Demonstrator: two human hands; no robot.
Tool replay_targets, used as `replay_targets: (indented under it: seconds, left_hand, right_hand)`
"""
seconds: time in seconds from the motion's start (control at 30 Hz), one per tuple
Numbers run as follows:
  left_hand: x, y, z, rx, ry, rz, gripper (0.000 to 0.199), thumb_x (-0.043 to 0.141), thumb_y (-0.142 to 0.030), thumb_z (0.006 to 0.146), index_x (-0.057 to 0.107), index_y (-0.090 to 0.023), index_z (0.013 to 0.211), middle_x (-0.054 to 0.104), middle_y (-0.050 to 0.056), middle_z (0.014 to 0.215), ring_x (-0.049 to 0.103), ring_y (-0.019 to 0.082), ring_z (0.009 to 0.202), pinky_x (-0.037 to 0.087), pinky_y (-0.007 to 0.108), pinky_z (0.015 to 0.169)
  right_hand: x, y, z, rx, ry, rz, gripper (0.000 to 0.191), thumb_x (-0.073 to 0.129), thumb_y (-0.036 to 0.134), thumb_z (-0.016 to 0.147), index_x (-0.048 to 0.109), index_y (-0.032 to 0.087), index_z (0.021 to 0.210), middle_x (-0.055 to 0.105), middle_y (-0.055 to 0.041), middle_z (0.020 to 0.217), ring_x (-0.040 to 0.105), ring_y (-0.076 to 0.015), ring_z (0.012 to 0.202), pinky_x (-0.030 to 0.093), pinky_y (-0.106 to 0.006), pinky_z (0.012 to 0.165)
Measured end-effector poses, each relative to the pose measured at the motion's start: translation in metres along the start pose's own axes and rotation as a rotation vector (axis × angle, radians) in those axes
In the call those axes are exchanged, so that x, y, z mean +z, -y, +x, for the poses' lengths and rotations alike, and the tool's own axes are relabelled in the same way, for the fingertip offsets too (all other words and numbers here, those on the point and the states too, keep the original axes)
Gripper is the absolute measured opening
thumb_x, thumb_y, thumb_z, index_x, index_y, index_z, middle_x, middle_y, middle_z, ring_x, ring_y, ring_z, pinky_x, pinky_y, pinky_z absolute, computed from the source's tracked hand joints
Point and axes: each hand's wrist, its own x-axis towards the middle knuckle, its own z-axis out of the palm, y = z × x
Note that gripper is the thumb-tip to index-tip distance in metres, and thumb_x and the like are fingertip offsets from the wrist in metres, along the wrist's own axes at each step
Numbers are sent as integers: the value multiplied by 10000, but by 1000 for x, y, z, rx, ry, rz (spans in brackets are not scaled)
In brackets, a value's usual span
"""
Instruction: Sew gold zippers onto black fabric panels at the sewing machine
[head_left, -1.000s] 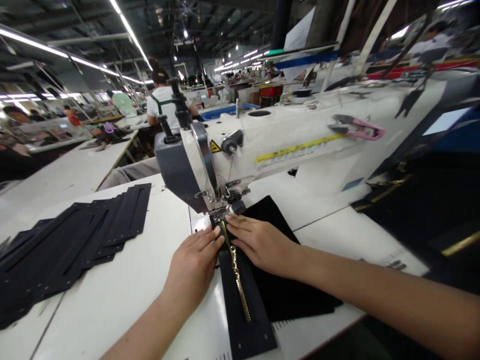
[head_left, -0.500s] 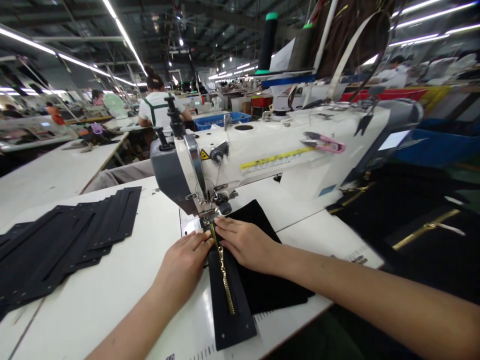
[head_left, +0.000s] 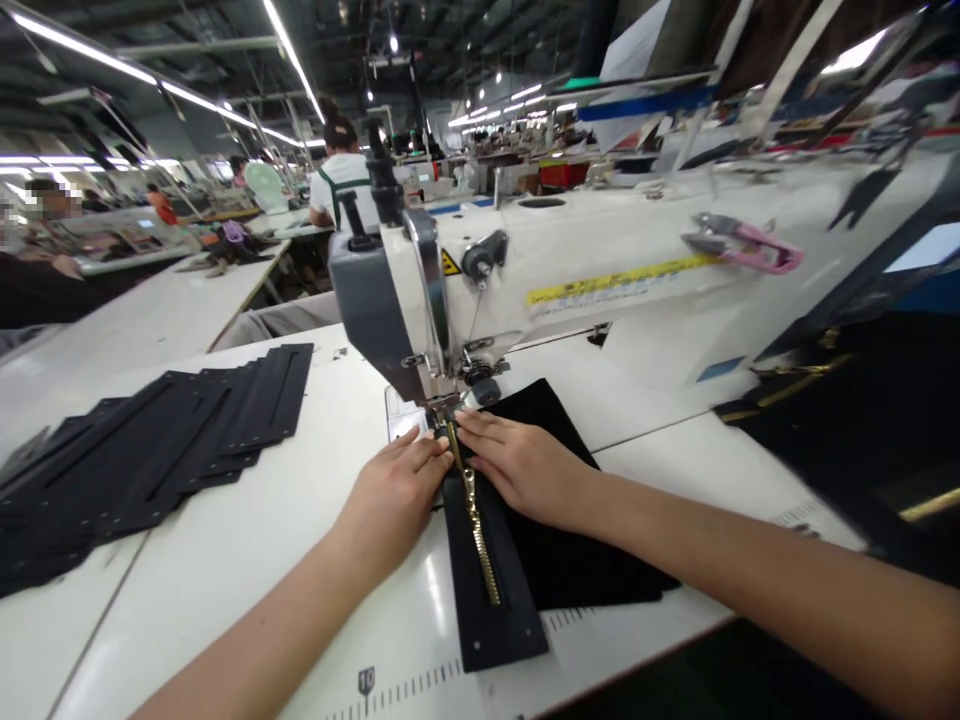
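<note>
A dark panel strip (head_left: 501, 640) with a gold zipper (head_left: 480, 535) set in its slot runs up under the presser foot of a white sewing machine (head_left: 600, 270). The zipper's slider and pull lie near the middle of the strip. My left hand (head_left: 397, 485) lies on the strip's left edge, fingertips close to the foot, fingers stretched forward. Flat on the right side, my right hand (head_left: 529, 465) presses with its fingers extended beside the zipper teeth. Under the right hand and wrist spreads a black fabric piece (head_left: 585, 560). The needle point is hidden by the foot and fingers.
A fanned stack of dark slotted panels (head_left: 165, 450) lies on the table at left. Pink-handled thread snips (head_left: 742, 243) rest on the machine arm. Dark pieces with gold zippers (head_left: 810, 375) are at the right. A person in white (head_left: 341, 180) sits beyond the machine.
The camera view has shifted, so the machine and hands appear farther right. Both hands keep nearly the same place on the strip; any feed of the strip is too slight to tell.
</note>
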Motion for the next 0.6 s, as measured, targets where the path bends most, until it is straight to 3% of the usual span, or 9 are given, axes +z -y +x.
replay_targets:
  seconds: [0.17, 0.3, 0.4, 0.47, 0.53, 0.6]
  left_hand:
    - [-1, 0, 2, -63, 8, -9, 194, 418, -104, 825, 609, -120, 857, 651, 98, 859, 620, 213, 833, 531, 392, 806]
    - [-4, 2, 4, -91, 22, 0, 198, 423, -79, 791, 598, -120, 875, 645, 111, 880, 617, 223, 850, 538, 396, 782]
    - [-7, -1, 2, -97, 20, -6, 246, 438, -61, 748, 591, -124, 930, 644, 110, 924, 611, 226, 893, 532, 395, 795]
    - [-10, -6, -3, -82, 21, -8, 272, 446, -68, 744, 586, -135, 967, 642, 104, 963, 609, 224, 918, 509, 411, 839]
    - [-12, -12, -9, -64, 21, -2, 257, 440, -78, 768, 587, -145, 968, 641, 99, 991, 610, 219, 928, 480, 432, 883]
    - [-14, -20, -15, -55, 10, 13, 230, 421, -83, 801, 589, -138, 948, 643, 100, 997, 613, 215, 929, 468, 435, 899]
  right_hand:
    - [4, -10, 3, -16, -27, 83, 319, 382, 125, 876, 557, -3, 1110, 534, -204, 1188, 473, -231, 1146, 373, -358, 1001]
    - [-3, -8, 3, -45, -30, 172, 250, 391, 152, 896, 582, 98, 1048, 542, -142, 1179, 463, -204, 1136, 372, -370, 988]
    - [-13, 5, 1, 14, -34, 208, 91, 581, 221, 806, 574, 133, 829, 583, -101, 1020, 509, -214, 989, 436, -383, 880]
    - [-16, 18, -2, 114, -50, 200, 157, 662, 193, 720, 513, 144, 721, 574, -66, 860, 516, -201, 838, 474, -367, 756]
    - [-17, 31, -6, 180, -55, 169, 129, 598, 92, 722, 485, 148, 697, 546, -39, 754, 502, -180, 740, 481, -350, 683]
    - [-14, 42, -12, 178, -57, 113, 101, 489, 32, 751, 523, 125, 767, 566, -65, 789, 522, -191, 769, 489, -370, 714]
